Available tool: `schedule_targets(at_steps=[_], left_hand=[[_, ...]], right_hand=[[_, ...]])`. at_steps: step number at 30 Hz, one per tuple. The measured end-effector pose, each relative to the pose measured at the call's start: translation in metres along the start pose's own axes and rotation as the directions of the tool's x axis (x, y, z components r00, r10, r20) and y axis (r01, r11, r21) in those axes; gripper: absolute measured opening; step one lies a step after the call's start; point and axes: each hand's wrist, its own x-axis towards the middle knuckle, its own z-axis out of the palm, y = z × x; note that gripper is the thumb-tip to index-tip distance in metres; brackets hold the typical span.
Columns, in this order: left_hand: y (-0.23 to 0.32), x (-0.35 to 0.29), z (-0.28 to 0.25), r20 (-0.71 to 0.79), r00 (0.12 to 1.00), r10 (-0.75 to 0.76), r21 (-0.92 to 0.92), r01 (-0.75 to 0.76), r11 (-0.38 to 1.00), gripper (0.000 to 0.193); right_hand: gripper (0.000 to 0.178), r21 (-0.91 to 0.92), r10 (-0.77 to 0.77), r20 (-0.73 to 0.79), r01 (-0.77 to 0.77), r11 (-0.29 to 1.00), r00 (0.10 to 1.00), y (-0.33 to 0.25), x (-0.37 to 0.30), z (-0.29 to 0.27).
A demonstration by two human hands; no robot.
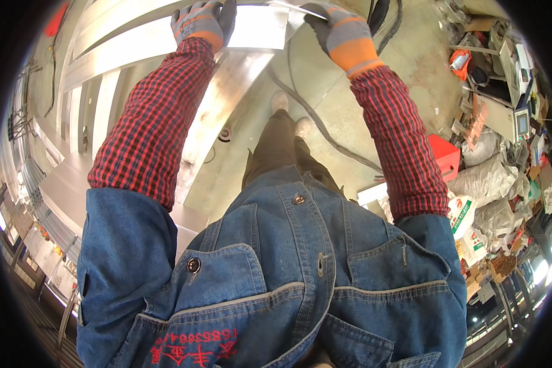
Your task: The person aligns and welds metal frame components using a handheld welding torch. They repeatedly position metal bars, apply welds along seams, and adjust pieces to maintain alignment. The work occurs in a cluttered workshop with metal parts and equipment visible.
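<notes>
My left hand (203, 24), in a grey and orange work glove with dark fingers, lies on the left part of a bright, flat metal sheet (260, 29) at the top of the view. Its fingers and thumb are apart. To the right, my right hand (345, 38), gloved alike, is closed on a thin pale strip (311, 10) beside the sheet's right corner. Glare hides where the strip leads. Beneath the sheet runs a long, shiny metal beam (218, 101), part of a larger pale metal frame (113, 46).
Dark cables (325, 130) snake over the concrete floor (316, 80) by my shoes. On the right are a red box (443, 157), plastic-wrapped bundles (487, 175), white sacks (466, 227) and a pile of scrap. A flat metal panel (70, 187) lies at the left.
</notes>
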Motion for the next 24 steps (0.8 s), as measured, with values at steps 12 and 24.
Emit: schedule_targets(at_steps=[12,24], left_hand=[[0.01,-0.004,-0.018,0.082,0.996,-0.024,-0.002,0.024,1.0,0.071],[0.002,-0.005,-0.005,0.031,0.999,-0.019,-0.015,0.02,1.0,0.071]], right_hand=[[0.043,0.211,0.053,0.52,-0.188,0.959,0.853,-0.054,-0.048,-0.021],[0.05,0.567,0.388,0.448,-0.592,0.573,0.805,0.03,-0.012,0.012]])
